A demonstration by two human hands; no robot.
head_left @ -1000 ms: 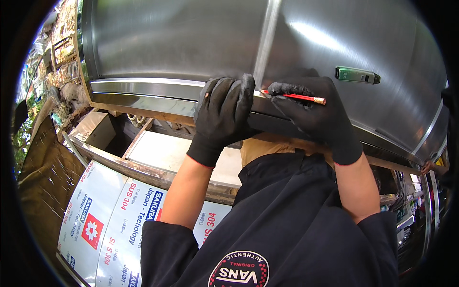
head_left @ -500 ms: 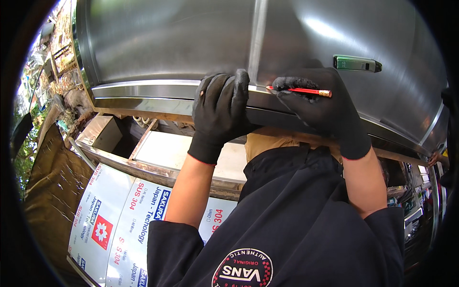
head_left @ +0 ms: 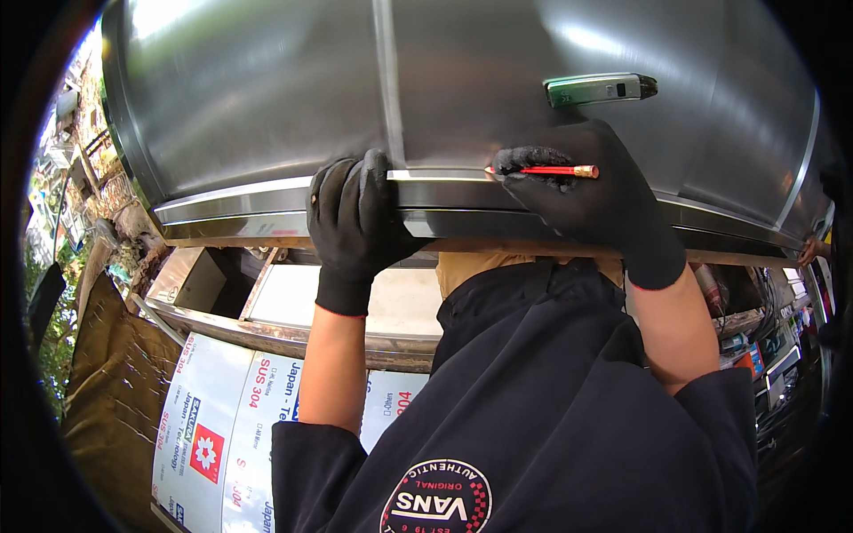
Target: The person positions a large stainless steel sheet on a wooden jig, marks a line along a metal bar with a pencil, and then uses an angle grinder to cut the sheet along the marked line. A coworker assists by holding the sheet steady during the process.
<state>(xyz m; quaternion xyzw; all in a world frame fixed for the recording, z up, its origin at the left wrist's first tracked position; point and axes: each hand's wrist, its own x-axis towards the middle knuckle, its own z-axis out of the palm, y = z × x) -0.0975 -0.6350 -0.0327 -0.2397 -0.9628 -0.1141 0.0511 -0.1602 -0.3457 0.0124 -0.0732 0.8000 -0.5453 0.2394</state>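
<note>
A large brushed stainless steel panel [head_left: 267, 107] with a seam across it lies before me, its folded front edge [head_left: 444, 195] facing my body. My left hand [head_left: 360, 209], in a black glove, is closed over that edge beside the seam, with its fingertips on top. To the right, my gloved right hand [head_left: 591, 182] pinches a red pencil [head_left: 546, 170]. The pencil lies nearly level, its tip pointing left and at or very near the panel's bright edge line. Whether a mark is there is too small to tell.
A small green and dark elongated device [head_left: 601, 90] lies on the panel. Below are a wooden frame with a white board [head_left: 382, 302] and film-covered sheets [head_left: 213, 435]. Brown cloth [head_left: 115, 364] hangs at left. Another person's hand [head_left: 810, 250] shows at the far right.
The view has shifted right. My right hand and the pencil have moved right along the edge, farther from the seam and my left hand. My left hand still grips near the seam.
</note>
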